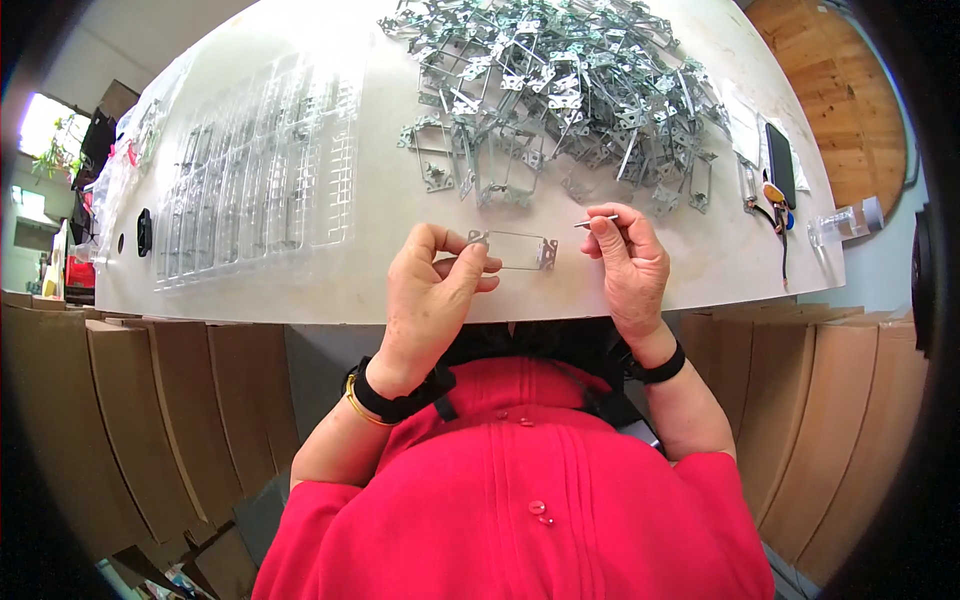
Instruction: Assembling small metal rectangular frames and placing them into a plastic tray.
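Observation:
My left hand [437,285] pinches one end of a metal wire-frame bracket [519,268], a thin rectangular wire loop with a small punched plate at each end. It is held just above the table near the front edge. To its right, my right hand [633,265] grips a small, thin, pointed metal piece [597,221] between thumb and forefinger, its tip toward the bracket but apart from it. The fingers hide most of that piece, so its kind is unclear. Beyond both hands lies a large heap of similar metal brackets [570,90], with a few loose ones at its near side.
Clear plastic trays [345,190] with metal parts lie at the left of the white table [400,200]. At the right are a dark phone [779,160], a tool with coloured handles [772,194] and a clear plastic cup [847,222]. Cardboard boxes [150,400] stand on both sides below.

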{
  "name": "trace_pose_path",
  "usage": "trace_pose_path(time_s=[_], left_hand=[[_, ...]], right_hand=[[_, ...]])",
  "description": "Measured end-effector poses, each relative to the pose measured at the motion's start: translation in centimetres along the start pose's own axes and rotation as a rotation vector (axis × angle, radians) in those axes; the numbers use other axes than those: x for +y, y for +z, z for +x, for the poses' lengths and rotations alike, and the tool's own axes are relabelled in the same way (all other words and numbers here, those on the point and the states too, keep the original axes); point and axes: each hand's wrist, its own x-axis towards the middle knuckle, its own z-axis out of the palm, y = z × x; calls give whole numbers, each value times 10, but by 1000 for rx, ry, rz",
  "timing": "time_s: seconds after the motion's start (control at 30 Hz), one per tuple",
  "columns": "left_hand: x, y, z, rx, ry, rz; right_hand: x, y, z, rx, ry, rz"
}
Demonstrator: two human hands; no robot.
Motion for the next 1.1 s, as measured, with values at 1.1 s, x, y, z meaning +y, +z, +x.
trace_pose_path(time_s=[1.1], left_hand=[[0, -18, 7, -110, -328, -16]], right_hand=[[-4, 12, 0, -90, -70, -407]])
